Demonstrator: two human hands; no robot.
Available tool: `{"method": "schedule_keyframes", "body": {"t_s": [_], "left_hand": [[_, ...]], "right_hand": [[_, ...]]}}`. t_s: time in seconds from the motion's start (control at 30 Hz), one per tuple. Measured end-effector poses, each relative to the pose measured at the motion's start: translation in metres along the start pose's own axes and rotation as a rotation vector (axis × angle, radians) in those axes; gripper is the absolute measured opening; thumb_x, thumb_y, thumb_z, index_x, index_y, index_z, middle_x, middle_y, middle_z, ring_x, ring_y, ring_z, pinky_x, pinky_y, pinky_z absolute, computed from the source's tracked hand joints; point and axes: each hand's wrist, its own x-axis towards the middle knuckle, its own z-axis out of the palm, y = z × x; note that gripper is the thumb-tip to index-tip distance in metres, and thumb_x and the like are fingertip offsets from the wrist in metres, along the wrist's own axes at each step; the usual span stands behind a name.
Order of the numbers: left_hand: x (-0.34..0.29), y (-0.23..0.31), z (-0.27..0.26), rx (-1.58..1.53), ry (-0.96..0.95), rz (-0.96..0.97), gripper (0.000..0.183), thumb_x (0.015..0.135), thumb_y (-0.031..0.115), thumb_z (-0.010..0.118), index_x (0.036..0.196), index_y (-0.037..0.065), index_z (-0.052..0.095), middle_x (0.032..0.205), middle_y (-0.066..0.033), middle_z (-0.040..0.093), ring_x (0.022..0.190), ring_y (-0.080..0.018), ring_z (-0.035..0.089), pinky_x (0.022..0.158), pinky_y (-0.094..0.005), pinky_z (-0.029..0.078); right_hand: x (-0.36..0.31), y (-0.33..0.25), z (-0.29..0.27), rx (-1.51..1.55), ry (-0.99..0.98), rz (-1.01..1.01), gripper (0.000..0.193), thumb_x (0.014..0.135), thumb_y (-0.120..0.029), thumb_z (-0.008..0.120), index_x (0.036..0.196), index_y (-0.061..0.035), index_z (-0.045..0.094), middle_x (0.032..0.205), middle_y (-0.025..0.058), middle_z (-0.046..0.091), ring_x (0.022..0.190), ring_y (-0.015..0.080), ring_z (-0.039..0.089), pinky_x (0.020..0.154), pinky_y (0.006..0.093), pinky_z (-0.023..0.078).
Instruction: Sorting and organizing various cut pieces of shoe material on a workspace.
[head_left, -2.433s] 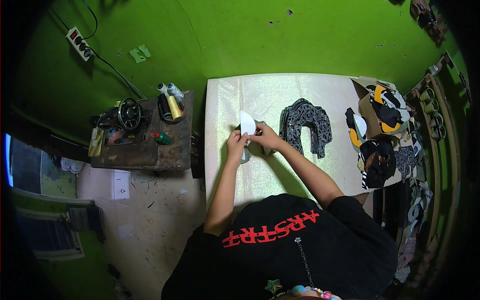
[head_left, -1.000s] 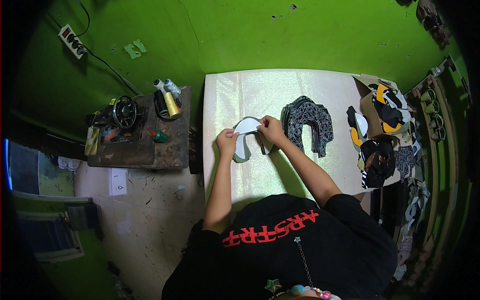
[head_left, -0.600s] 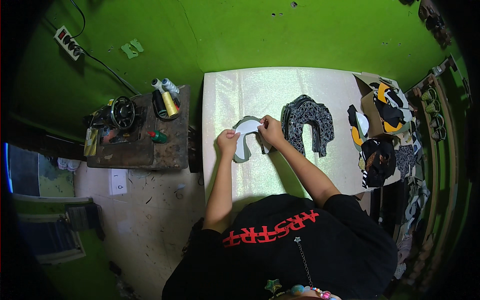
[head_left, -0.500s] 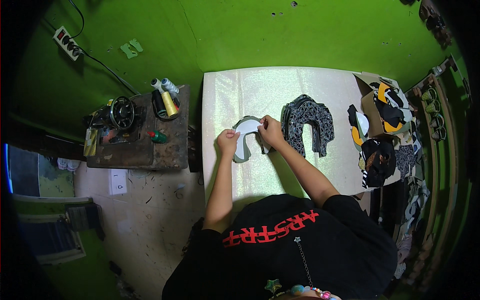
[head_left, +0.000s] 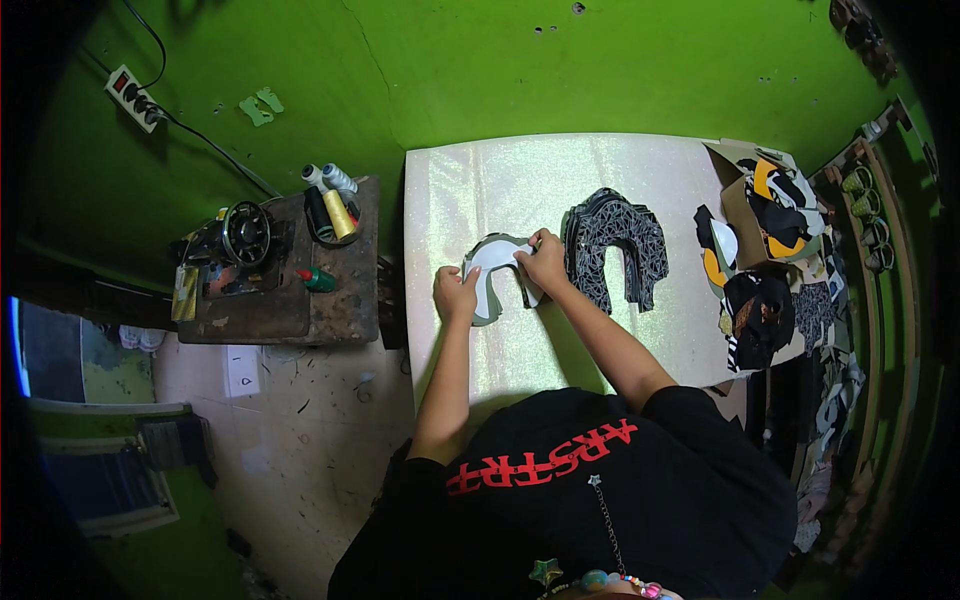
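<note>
A white U-shaped piece [head_left: 498,253], like a shoe-upper cutout, lies over a grey-green U-shaped piece [head_left: 487,320] of similar outline on the table. My left hand [head_left: 456,297] grips the left side of both, thumb on the white face and fingers round the outer edge. At the right side, my right hand [head_left: 544,264] pinches the pieces near the top of that arm of the U. Just right of it sits a stack of black-and-grey patterned U-shaped pieces [head_left: 612,222], untouched.
A shimmery pale table [head_left: 500,170] stands against the green wall. At its right are a cardboard box [head_left: 740,215] of scraps and loose cut pieces [head_left: 757,320]. To the left stands a sewing machine [head_left: 245,235] with thread cones [head_left: 338,213] and a green bottle [head_left: 318,280].
My left hand has slid slightly down the left side of the U, its thumb now pointing up along the white piece. My right hand stays nearly in place.
</note>
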Motion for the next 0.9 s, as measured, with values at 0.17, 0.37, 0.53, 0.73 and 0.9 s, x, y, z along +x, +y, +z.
{"method": "schedule_keyframes", "body": {"t_s": [0.17,0.37,0.53,0.73,0.9], "left_hand": [[-0.019,0.017,-0.010,-0.032,-0.037,-0.064,0.063,0.070,0.041,0.068,0.110,-0.002,0.046,0.097,-0.0179,0.051,0.093,-0.0300,0.052,0.080,-0.0375,0.042],[-0.049,0.046,-0.015,0.350,-0.164,-0.022,0.079,0.064,0.041,0.071,0.119,-0.002,0.036,0.115,-0.0204,0.040,0.108,-0.0349,0.042,0.090,-0.0407,0.040],[-0.046,0.052,-0.011,0.353,-0.184,-0.096,0.081,0.063,0.037,0.073,0.124,0.001,0.033,0.117,-0.0205,0.038,0.111,-0.0345,0.040,0.090,-0.0415,0.040],[-0.049,0.051,0.000,0.403,-0.117,-0.104,0.078,0.068,0.035,0.070,0.127,0.006,0.028,0.116,-0.0210,0.037,0.109,-0.0353,0.041,0.087,-0.0448,0.040],[-0.057,0.051,-0.002,0.353,-0.064,-0.097,0.087,0.069,0.041,0.067,0.133,0.009,0.019,0.120,-0.0216,0.035,0.110,-0.0366,0.039,0.087,-0.0485,0.036]], "right_hand": [[-0.006,-0.012,-0.012,0.136,-0.104,0.092,0.034,0.063,-0.014,0.071,0.085,-0.0005,0.050,0.077,0.0143,0.051,0.073,0.0302,0.051,0.069,0.0374,0.042],[-0.033,-0.022,-0.026,-0.250,-0.187,0.110,0.058,0.067,-0.023,0.069,0.111,0.0029,0.041,0.109,0.0250,0.041,0.102,0.0382,0.042,0.089,0.0416,0.036],[-0.034,-0.032,-0.027,-0.329,-0.320,0.254,0.071,0.067,-0.026,0.070,0.119,0.0038,0.031,0.113,0.0272,0.040,0.106,0.0410,0.041,0.087,0.0470,0.039],[-0.034,-0.021,-0.022,-0.276,-0.352,0.245,0.068,0.067,-0.022,0.070,0.116,0.0053,0.032,0.113,0.0281,0.040,0.107,0.0416,0.041,0.088,0.0472,0.039],[-0.044,-0.008,-0.026,-0.193,-0.286,0.143,0.070,0.068,-0.019,0.068,0.119,0.0075,0.030,0.113,0.0277,0.040,0.107,0.0410,0.040,0.090,0.0452,0.037]]}}
